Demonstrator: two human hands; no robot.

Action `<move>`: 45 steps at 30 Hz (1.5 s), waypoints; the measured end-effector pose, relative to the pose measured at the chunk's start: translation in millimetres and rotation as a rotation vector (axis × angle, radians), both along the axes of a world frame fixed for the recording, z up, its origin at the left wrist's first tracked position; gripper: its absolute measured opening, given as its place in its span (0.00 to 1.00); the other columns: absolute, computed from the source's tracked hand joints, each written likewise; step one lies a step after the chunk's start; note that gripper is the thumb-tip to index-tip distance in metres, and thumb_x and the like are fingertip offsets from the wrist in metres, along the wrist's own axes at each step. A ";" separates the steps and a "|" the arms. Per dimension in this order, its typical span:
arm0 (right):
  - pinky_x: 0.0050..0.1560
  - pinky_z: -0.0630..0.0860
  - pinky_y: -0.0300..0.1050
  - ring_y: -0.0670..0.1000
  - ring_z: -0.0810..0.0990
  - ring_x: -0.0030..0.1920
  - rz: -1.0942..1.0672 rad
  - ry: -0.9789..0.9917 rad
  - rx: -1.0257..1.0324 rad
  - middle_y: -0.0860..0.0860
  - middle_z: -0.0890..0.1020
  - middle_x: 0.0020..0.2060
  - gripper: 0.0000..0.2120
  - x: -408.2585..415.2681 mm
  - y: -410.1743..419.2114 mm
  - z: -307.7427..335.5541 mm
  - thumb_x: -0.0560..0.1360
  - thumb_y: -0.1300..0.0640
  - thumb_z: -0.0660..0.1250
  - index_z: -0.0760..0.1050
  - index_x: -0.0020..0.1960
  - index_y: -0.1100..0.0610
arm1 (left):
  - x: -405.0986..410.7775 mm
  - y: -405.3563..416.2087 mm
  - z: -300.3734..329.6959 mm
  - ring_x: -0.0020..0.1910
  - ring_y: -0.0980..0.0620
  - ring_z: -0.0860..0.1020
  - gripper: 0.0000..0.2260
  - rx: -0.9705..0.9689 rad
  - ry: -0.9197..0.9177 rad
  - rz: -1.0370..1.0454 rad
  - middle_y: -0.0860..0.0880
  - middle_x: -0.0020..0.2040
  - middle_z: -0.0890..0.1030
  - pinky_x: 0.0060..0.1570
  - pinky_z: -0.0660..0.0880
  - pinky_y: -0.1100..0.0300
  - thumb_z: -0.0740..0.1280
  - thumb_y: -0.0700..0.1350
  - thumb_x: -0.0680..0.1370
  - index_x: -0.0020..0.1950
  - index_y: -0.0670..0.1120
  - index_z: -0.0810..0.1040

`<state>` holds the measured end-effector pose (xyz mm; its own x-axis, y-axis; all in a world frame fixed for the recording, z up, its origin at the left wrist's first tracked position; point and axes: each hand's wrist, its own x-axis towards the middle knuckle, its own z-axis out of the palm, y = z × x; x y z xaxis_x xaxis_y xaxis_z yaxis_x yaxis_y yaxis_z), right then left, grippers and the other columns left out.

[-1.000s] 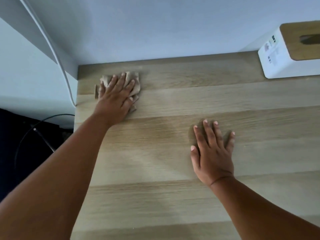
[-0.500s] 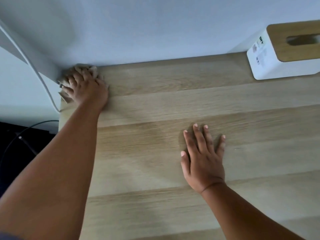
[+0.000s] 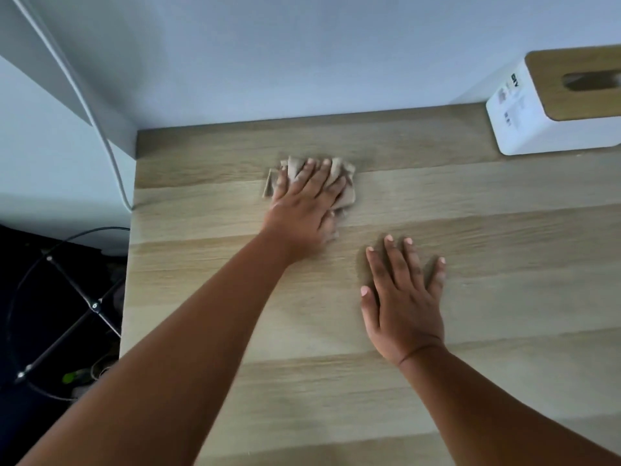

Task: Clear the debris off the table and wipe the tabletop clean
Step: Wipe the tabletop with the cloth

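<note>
Now: one cloth [image 3: 348, 194] under left hand [image 3: 302, 210], fingers [image 3: 313, 175] flat; right hand [image 3: 403, 311] splayed on table [image 3: 504, 264]; one box [image 3: 537, 129].

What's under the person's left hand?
A crumpled beige cloth, pressed flat against the light wooden tabletop by the left hand. Its edges poke out around the hand; its middle and the wood beneath are hidden.

L hand [image 3: 304, 205] flat on crumpled cloth [image 3: 346, 183], R hand [image 3: 403, 297] flat on tabletop [image 3: 504, 264]; tissue box [image 3: 551, 105] far R.
</note>
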<state>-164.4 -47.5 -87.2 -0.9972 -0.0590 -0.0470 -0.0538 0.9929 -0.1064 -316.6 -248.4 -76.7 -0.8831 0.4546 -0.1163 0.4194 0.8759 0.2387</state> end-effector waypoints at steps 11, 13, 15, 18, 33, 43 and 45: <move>0.75 0.49 0.78 0.61 0.53 0.83 0.002 0.048 -0.037 0.55 0.61 0.83 0.30 0.8 0.8 -0.4 0.79 0.45 0.58 0.64 0.80 0.50 | -53.5 -101.3 -2.9 0.84 0.43 0.49 0.29 -0.059 0.004 0.550 0.48 0.86 0.52 0.79 0.43 0.34 0.53 0.60 0.82 0.83 0.58 0.55; 0.75 0.49 0.78 0.61 0.54 0.83 0.009 0.061 -0.037 0.55 0.61 0.83 0.30 0.8 1.2 -1.6 0.79 0.45 0.58 0.64 0.80 0.50 | -70.9 -67.0 -2.2 0.84 0.41 0.44 0.30 -0.092 -0.062 0.706 0.48 0.86 0.46 0.77 0.40 0.29 0.50 0.61 0.82 0.84 0.58 0.51; 0.75 0.49 0.79 0.62 0.54 0.83 0.017 0.065 -0.038 0.55 0.60 0.83 0.30 0.3 2.2 -3.0 0.80 0.45 0.58 0.64 0.81 0.50 | -78.8 -32.2 0.5 0.84 0.39 0.41 0.30 -0.087 -0.112 0.656 0.47 0.86 0.42 0.75 0.38 0.26 0.48 0.62 0.83 0.84 0.58 0.46; 0.75 0.49 0.79 0.62 0.54 0.83 0.019 0.056 -0.038 0.54 0.60 0.83 0.30 0.0 2.6 -2.9 0.80 0.45 0.56 0.64 0.80 0.50 | -67.6 3.4 5.2 0.84 0.40 0.40 0.30 -0.132 -0.081 0.381 0.47 0.86 0.42 0.75 0.38 0.26 0.48 0.60 0.83 0.84 0.58 0.45; 0.77 0.44 0.76 0.58 0.53 0.84 0.005 -0.038 -0.148 0.51 0.59 0.83 0.31 -1.6 4.4 7.8 0.77 0.45 0.58 0.65 0.80 0.48 | 96.9 28.4 1.6 0.84 0.44 0.49 0.30 -0.077 0.015 0.267 0.49 0.85 0.54 0.79 0.44 0.32 0.54 0.57 0.80 0.84 0.56 0.59; 0.81 0.41 0.66 0.55 0.45 0.85 0.152 -0.141 -0.171 0.50 0.51 0.85 0.30 5.5 34.2 16.3 0.83 0.45 0.56 0.58 0.83 0.50 | 227.5 46.0 8.5 0.84 0.43 0.51 0.30 -0.046 0.015 0.226 0.47 0.85 0.56 0.78 0.50 0.32 0.56 0.56 0.80 0.83 0.54 0.61; 0.81 0.41 0.65 0.55 0.45 0.84 0.174 -0.149 -0.152 0.51 0.50 0.85 0.30 10.4 39.3 15.8 0.83 0.45 0.55 0.57 0.83 0.50 | 255.7 46.3 6.6 0.84 0.43 0.52 0.30 -0.003 0.025 0.216 0.47 0.84 0.58 0.77 0.54 0.31 0.60 0.55 0.79 0.83 0.54 0.63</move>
<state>-154.0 -8.2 -71.4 -0.9541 -0.2465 -0.1699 -0.1948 0.9421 -0.2728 -61.0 -202.2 -70.1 -0.9626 0.2540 -0.0938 0.2276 0.9467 0.2280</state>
